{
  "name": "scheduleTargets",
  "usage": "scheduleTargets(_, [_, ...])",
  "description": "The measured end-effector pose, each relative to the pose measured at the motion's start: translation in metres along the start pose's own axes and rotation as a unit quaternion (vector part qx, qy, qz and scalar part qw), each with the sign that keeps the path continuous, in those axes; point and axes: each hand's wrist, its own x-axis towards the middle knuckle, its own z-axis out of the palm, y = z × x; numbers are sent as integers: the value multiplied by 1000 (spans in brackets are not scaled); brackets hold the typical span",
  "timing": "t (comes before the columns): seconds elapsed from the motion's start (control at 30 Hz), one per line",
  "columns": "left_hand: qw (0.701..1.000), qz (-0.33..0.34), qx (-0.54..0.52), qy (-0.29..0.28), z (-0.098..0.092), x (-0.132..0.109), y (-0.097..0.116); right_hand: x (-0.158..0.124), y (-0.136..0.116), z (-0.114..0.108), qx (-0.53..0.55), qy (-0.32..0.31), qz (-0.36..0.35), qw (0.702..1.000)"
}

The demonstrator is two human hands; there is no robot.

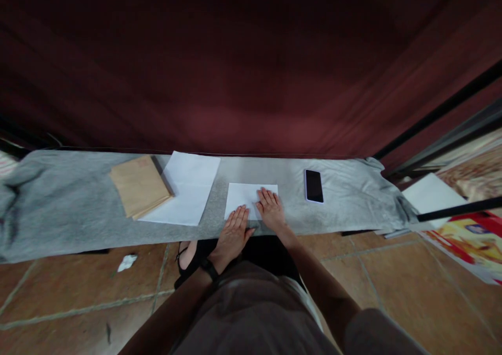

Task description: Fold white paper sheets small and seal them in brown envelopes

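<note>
Brown shirt (pixel 251 313) lies nearest, bare forearms reaching from it over the counter's (pixel 78 203) near edge. Both left hand (pixel 235 228) and right hand (pixel 271 208) rest flat on the paper (pixel 243 192), each grip relaxed, clasping nothing. It sits mid-counter, and should prove light, thin, easily creased and apt to slide on the grey cloth; its uncovered far left corner looks best to hold. Leftward, brown envelopes (pixel 141 185) overlap a larger white sheet (pixel 192 182); toward the right end lies a phone (pixel 314 186). Both stand clear of the paper. Dark red curtain (pixel 251 93) bounds the far edge.
</note>
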Motion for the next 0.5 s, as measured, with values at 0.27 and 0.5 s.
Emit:
scheduleTargets(0.27, [1000, 0, -3, 13, 0, 1, -2, 51, 17, -30, 20, -59, 81, 995])
scheduleTargets(0.5, [999, -12, -21, 24, -7, 1, -6, 84, 37, -51, 153, -129, 146, 969])
